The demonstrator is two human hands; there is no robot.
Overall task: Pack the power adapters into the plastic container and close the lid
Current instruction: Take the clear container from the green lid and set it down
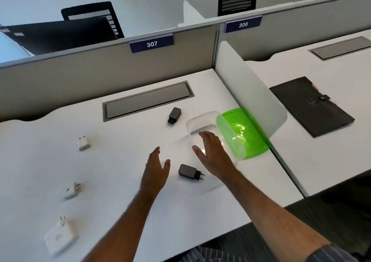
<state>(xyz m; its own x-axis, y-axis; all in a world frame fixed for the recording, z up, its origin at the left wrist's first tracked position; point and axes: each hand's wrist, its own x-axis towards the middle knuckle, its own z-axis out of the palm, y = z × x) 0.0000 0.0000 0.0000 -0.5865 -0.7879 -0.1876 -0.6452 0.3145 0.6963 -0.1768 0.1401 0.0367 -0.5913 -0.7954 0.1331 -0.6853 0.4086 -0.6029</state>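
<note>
Adapters lie scattered: white ones [60, 237] at lower left look light and rigid, best pinched by their bodies. Left hand [155, 166], spread and empty, nears the black adapter [189, 171]; right hand [210, 151], also spread, hovers over the clear container [202, 119], right of centre.

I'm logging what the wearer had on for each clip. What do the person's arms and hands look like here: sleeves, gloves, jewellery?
Both the left hand and the right hand are bare: no gloves, rings or watch show. The forearms are uncovered. A dark striped sleeve shows on the right arm at the bottom edge; similar striped cloth appears lower centre.
</note>
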